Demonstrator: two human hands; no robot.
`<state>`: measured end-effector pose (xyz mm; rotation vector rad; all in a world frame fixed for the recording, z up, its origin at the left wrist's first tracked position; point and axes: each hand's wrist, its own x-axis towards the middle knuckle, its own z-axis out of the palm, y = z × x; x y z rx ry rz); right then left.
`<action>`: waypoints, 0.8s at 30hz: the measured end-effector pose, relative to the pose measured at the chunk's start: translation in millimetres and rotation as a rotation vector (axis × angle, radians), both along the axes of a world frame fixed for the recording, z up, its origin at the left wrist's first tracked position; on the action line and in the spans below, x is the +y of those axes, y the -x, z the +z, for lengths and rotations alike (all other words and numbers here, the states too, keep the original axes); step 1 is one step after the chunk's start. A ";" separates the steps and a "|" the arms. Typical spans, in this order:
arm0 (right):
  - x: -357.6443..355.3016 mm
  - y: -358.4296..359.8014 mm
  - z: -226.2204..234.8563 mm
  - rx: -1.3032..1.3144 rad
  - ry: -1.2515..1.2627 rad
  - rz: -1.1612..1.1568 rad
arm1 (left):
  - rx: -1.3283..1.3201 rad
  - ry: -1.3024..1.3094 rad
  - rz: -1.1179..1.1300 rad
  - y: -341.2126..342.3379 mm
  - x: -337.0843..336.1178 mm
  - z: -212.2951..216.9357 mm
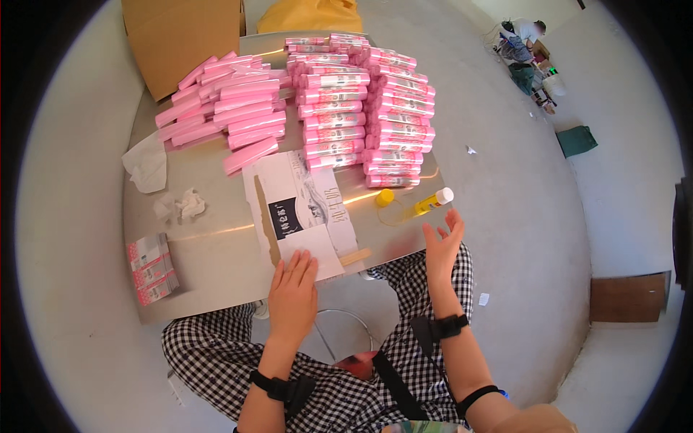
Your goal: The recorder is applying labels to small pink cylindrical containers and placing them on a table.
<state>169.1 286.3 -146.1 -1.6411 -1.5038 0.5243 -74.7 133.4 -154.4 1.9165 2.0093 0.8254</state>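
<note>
The left hand (292, 292) lies flat, fingers together, pressing the near edge of a white sheet (299, 213) on the table (209, 252). The right hand (442, 249) hovers open, fingers spread, empty, just below a glue bottle (433, 200). Pink boxes (364, 108) are stacked beyond the fingertips.
</note>
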 end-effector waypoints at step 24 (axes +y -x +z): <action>-19.5 160.5 56.5 -0.012 0.233 0.842 | -0.026 -0.045 0.048 5.4 -7.8 -0.9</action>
